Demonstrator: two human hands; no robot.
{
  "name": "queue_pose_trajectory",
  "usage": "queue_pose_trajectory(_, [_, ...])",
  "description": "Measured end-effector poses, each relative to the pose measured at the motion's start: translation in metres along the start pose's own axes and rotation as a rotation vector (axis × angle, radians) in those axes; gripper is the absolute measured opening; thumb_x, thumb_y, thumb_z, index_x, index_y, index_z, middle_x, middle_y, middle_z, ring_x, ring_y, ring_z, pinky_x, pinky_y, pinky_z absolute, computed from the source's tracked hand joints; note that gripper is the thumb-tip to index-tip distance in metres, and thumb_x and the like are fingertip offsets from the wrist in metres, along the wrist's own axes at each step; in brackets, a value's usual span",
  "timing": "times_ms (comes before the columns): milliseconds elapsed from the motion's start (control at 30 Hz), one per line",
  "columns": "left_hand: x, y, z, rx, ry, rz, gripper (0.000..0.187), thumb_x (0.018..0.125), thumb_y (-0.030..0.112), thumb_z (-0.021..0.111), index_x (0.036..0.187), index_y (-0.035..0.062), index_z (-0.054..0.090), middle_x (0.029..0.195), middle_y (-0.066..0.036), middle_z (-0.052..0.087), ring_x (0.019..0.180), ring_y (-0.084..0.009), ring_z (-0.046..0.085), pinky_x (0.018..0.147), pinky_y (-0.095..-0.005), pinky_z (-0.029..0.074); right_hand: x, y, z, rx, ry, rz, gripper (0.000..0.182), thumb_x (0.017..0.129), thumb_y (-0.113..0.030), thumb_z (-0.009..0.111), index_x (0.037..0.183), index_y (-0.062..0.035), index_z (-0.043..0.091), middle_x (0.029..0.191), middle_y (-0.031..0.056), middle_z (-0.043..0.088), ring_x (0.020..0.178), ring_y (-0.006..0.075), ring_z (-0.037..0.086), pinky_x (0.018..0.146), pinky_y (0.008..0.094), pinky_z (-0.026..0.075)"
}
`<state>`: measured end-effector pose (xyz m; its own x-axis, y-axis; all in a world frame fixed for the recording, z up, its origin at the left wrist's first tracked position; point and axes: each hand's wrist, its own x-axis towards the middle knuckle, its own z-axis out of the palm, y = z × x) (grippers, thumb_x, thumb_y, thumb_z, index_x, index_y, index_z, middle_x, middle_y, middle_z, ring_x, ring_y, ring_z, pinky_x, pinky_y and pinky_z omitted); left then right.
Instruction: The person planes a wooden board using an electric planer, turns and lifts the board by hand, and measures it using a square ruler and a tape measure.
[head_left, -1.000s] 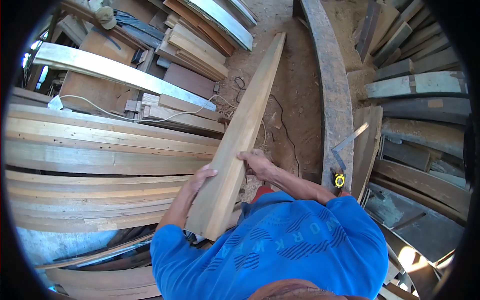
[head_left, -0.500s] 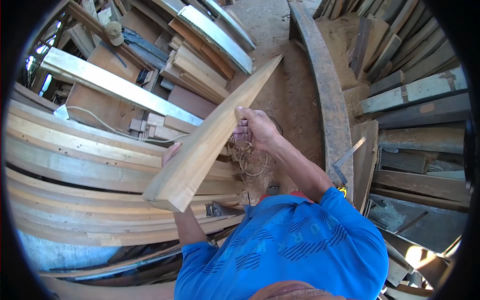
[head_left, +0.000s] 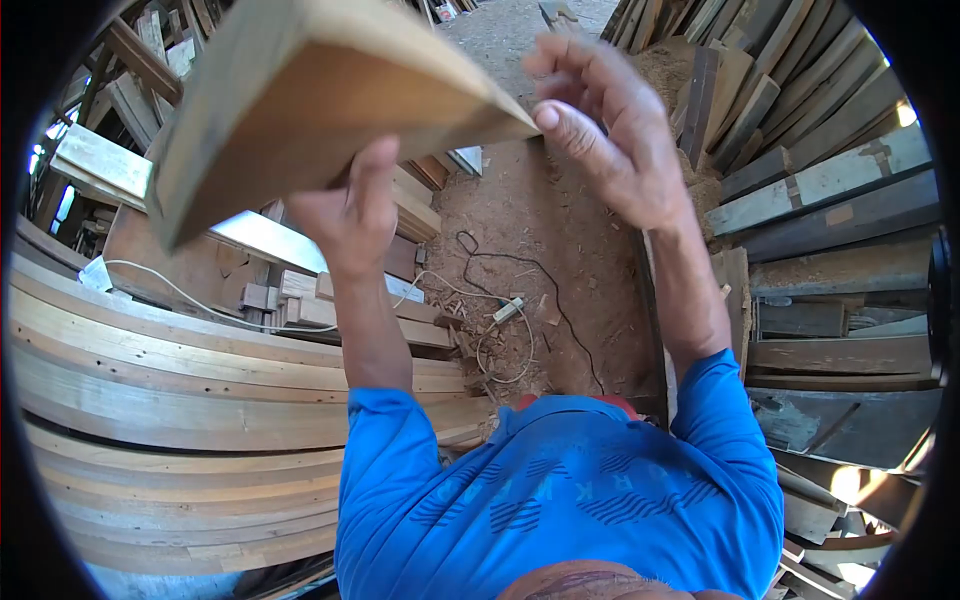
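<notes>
A thick wooden beam (head_left: 320,120) is raised close to the camera at upper left, its cut end large and tilted toward me. My left hand (head_left: 352,215) supports it from below, thumb up against its face; the other fingers are mostly hidden behind the wood. To the right is my right hand (head_left: 625,140), held up with fingers apart and slightly blurred. Its thumb tip overlaps the beam's narrow right-hand corner in this view, and nothing shows in the palm.
Long planks (head_left: 200,350) are stacked at my left, and dark boards (head_left: 840,240) lean and lie along the right. On the dirt floor between them are a white power strip (head_left: 508,310), a black cord (head_left: 540,265) and wood shavings. A pale board (head_left: 270,240) lies behind the beam.
The beam has been lifted toward the camera and swung to the upper left. My right hand has let go of its side and moved up and right with fingers spread.
</notes>
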<state>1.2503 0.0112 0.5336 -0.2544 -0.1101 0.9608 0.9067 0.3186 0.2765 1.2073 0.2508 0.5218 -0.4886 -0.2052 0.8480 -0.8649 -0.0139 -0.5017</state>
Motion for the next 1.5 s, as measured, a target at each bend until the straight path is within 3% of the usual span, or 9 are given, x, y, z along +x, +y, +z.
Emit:
queue_pose_trajectory(67, [0.028,-0.01,0.011,-0.03,-0.07,0.059,0.035,0.088,0.022,0.082,0.103,-0.0064,0.068,0.101,-0.009,0.071,0.096,-0.0179,0.066,0.091,-0.032,0.051,0.03,-0.013,-0.004,-0.251,-0.028,-0.261,0.051,0.096,-0.026,0.071,0.137,-0.0013,0.053,0.12,0.0116,0.066,0.108,0.0213,0.064,0.093,0.0346,0.052])
queue_pose_trajectory(167, [0.047,-0.022,0.015,0.034,-0.247,-0.012,0.054,0.089,0.021,0.079,0.128,-0.0061,0.053,0.119,-0.014,0.064,0.109,-0.0209,0.062,0.097,-0.0336,0.048,0.064,-0.035,0.001,-0.19,-0.089,-0.291,0.077,0.093,-0.037,0.074,0.145,0.0065,0.039,0.13,0.0223,0.054,0.124,0.0271,0.053,0.102,0.0438,0.044])
queue_pose_trajectory(233, [0.047,-0.021,0.03,-0.009,-0.203,-0.039,0.066,0.089,0.028,0.079,0.137,-0.0047,0.05,0.123,-0.018,0.065,0.109,-0.0246,0.066,0.093,-0.0339,0.051,0.071,-0.04,0.02,0.052,0.001,-0.245,0.068,0.094,-0.037,0.074,0.14,0.0039,0.045,0.128,0.0173,0.058,0.119,0.0225,0.056,0.099,0.0392,0.046])
queue_pose_trajectory(367, [0.059,-0.019,0.048,-0.174,-0.13,0.142,0.057,0.085,0.033,0.084,0.118,-0.0072,0.06,0.11,-0.018,0.07,0.099,-0.0252,0.069,0.086,-0.0356,0.055,0.085,-0.016,0.026,0.311,-0.018,-0.209,0.054,0.092,-0.041,0.075,0.124,-0.0007,0.055,0.114,0.006,0.065,0.102,0.0137,0.061,0.086,0.0303,0.051])
queue_pose_trajectory(500, [0.065,-0.023,0.041,-0.091,-0.221,0.155,0.062,0.085,0.035,0.083,0.123,-0.0064,0.056,0.114,-0.017,0.068,0.105,-0.0252,0.068,0.088,-0.0371,0.054,0.098,-0.009,0.017,-0.043,0.072,-0.287,0.056,0.09,-0.05,0.075,0.114,-0.0013,0.061,0.103,0.0033,0.062,0.097,0.0131,0.06,0.079,0.0304,0.051])
queue_pose_trajectory(933, [0.044,-0.112,0.067,0.109,-0.06,-0.114,0.079,0.08,0.038,0.087,0.128,-0.0105,0.049,0.118,-0.023,0.065,0.11,-0.0331,0.065,0.091,-0.04,0.052,0.135,0.017,-0.005,-0.162,-0.036,-0.307,0.057,0.096,-0.055,0.064,0.104,0.0009,0.065,0.094,0.0028,0.065,0.092,0.0125,0.06,0.08,0.0304,0.05])
queue_pose_trajectory(1100, [0.079,-0.147,0.085,0.138,-0.011,-0.042,0.086,0.082,0.042,0.085,0.135,-0.0094,0.039,0.12,-0.021,0.061,0.109,-0.0297,0.062,0.093,-0.0386,0.051,0.141,0.07,-0.006,-0.182,-0.034,-0.096,0.073,0.092,-0.053,0.067,0.139,0.0009,0.051,0.125,0.0153,0.065,0.117,0.0241,0.06,0.099,0.0403,0.049])
queue_pose_trajectory(1267, [0.116,-0.184,0.114,0.018,0.041,0.109,0.088,0.084,0.042,0.083,0.139,-0.0083,0.036,0.126,-0.02,0.057,0.113,-0.0276,0.059,0.096,-0.037,0.049,0.143,0.216,-0.013,-0.419,0.003,0.064,0.08,0.081,-0.06,0.075,0.129,0.002,0.057,0.107,0.0225,0.069,0.097,0.0349,0.071,0.084,0.046,0.055])
queue_pose_trajectory(1500, [0.176,-0.268,0.158,-0.011,-0.011,0.288,0.079,0.089,0.03,0.08,0.142,-0.0063,0.034,0.129,-0.018,0.055,0.115,-0.0251,0.056,0.1,-0.0363,0.046,0.198,0.333,-0.03,-0.407,0.028,-0.054,0.062,0.092,-0.051,0.068,0.129,-0.0015,0.058,0.109,0.0167,0.07,0.097,0.0268,0.07,0.081,0.0407,0.054])
